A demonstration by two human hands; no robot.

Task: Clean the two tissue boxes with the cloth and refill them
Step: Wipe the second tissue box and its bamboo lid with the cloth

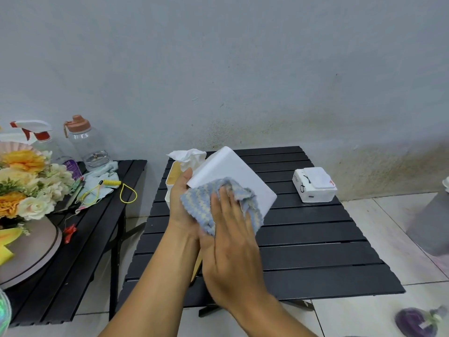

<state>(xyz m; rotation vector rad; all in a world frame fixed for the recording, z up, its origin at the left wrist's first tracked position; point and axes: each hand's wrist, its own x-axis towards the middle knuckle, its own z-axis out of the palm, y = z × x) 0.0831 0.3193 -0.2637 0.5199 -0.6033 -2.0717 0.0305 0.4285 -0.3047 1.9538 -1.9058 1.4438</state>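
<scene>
The cloth (pixel 194 203) and the right grip (pixel 230 239) cover the near end of the white box (pixel 233 171). The left grip (pixel 179 198) has its fingers hidden behind that box. A second box (pixel 171 177), at the far left of the surface (pixel 315 259), is mostly hidden behind the left grip. The print on the small pack (pixel 315 184) is too small to read. The left edge cuts off the flowers (pixel 26 181). The right edge cuts off a grey thing (pixel 430 222). A purple thing (pixel 415 322) on the floor (pixel 364 312) is blurry.
</scene>
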